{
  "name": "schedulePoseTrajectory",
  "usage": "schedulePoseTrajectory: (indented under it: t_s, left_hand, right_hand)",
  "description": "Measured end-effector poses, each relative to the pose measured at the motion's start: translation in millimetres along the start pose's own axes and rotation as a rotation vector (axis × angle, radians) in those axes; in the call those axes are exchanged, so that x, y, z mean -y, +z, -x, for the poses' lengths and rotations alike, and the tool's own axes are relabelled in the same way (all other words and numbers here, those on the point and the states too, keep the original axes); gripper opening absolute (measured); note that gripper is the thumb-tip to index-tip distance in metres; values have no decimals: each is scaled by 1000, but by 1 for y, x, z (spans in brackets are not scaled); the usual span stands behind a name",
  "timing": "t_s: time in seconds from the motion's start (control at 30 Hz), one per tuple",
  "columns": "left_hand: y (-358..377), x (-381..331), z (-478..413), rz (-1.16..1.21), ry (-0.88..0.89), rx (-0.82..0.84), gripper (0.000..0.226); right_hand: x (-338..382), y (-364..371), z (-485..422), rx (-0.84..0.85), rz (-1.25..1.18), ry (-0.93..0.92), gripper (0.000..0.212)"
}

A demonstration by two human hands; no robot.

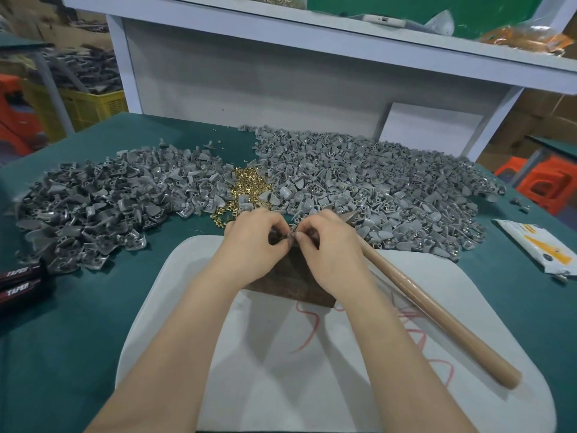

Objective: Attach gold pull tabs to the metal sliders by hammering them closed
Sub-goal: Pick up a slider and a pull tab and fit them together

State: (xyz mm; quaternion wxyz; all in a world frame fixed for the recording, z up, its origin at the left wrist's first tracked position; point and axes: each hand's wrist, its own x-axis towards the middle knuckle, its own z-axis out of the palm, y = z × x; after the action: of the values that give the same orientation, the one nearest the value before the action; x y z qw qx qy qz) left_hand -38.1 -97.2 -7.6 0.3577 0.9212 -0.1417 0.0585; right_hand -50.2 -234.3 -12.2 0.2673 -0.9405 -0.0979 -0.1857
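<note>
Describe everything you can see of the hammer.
The hammer has a long, smooth, light brown wooden-looking handle with a rounded near end. It lies diagonally on the white pad, running from lower right up to the right hand, which hides most of its dark metal head. Whether that hand touches it is unclear.

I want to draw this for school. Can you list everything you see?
left slider heap: many, grey, table left
right slider heap: many, grey, table right
gold pull tabs: many, gold, between the heaps
hammer: one, brown handle, right of the hands
block: one, dark brown, under the hands
pad: one, white with red scribbles, table front
tablecloth: one, green, over the table
packet: one, white and yellow, right edge
TAPER handles: two, black, left edge
shelf: one, white, behind the heaps
small part: one, dark, pinched between both hands
left hand: one, over the block
right hand: one, over the block
</note>
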Motion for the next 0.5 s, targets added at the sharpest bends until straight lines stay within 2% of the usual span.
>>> schedulePoseTrajectory:
  t_s: [0.1,0.23,0.5]
  left_hand:
    - [0,-1,-1,-6,5,-4,10]
    - [1,1,-3,-20,26,-15,4]
    - [1,1,-2,-12,31,-27,6]
  right_hand:
    - [5,0,0,2,86,-25,9]
    - [11,0,-3,25,209,-29,11]
    - [16,-8,-6,88,125,77,13]
